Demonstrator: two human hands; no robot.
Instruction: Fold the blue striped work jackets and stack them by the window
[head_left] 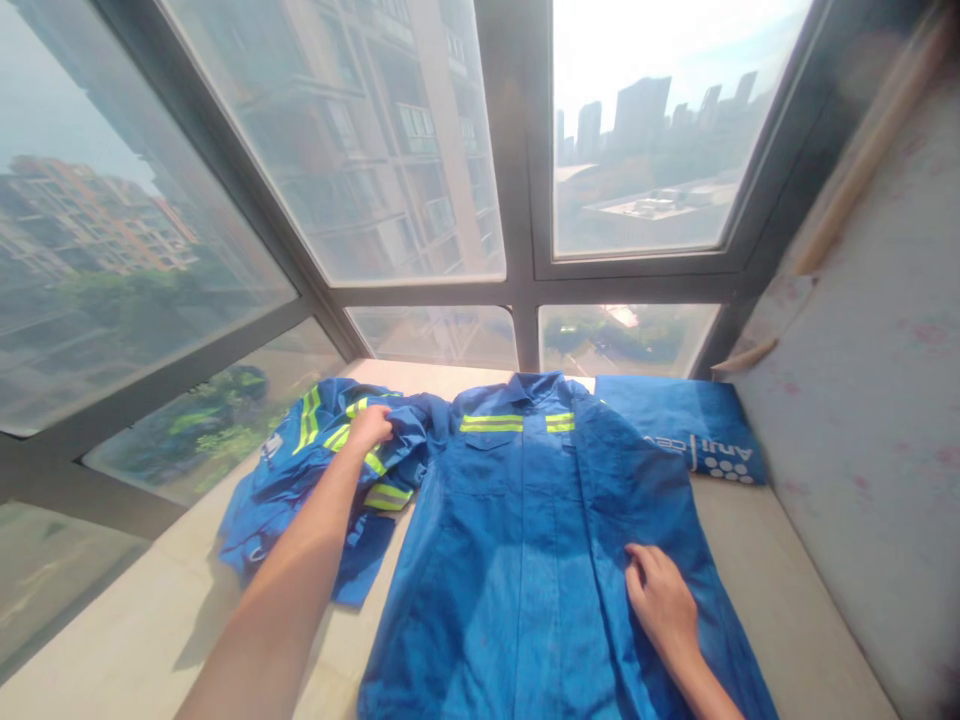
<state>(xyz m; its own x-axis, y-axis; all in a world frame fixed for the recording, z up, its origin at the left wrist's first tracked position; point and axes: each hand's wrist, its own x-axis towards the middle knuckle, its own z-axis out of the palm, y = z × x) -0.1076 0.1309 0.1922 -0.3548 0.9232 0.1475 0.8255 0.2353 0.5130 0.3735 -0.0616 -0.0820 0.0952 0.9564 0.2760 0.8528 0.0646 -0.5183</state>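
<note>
A blue jacket with yellow-green reflective strips lies spread front up, its collar toward the windows. My left hand is closed on blue sleeve cloth at the jacket's left, beside a strip. Under and around that forearm is a crumpled pile of blue clothing with similar strips. My right hand rests on the right part of the jacket, fingers bent, its thumb near the index finger; a fold of cloth runs beside it. Whether it pinches that cloth is too small to tell.
The pale sill bears everything. A folded blue bag with white lettering lies at the back right. Grey-framed windows rise behind and at the left; a patterned wall bounds the right.
</note>
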